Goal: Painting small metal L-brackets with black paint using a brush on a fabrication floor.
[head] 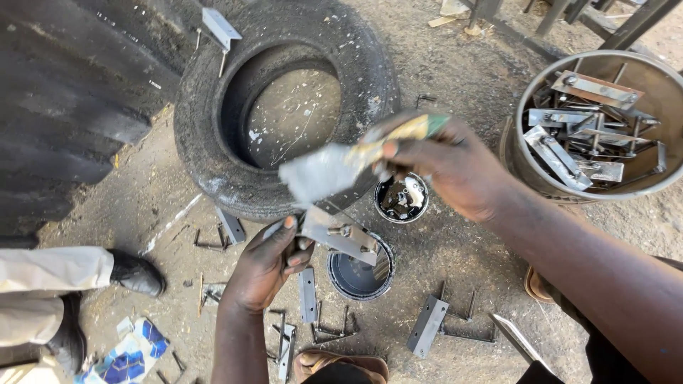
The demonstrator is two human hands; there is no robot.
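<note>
Two hands at work: my left hand grips a metal bracket slanting down-right, while my right hand, fingers closed on a paintbrush, hovers just above it.

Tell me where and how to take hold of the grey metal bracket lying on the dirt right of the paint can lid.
Grip the grey metal bracket across the long edges of its flat plate, coming from above. The plate lies face up and tilted on the ground; its thin rod legs stick out to the right, so probably avoid that side.
</note>
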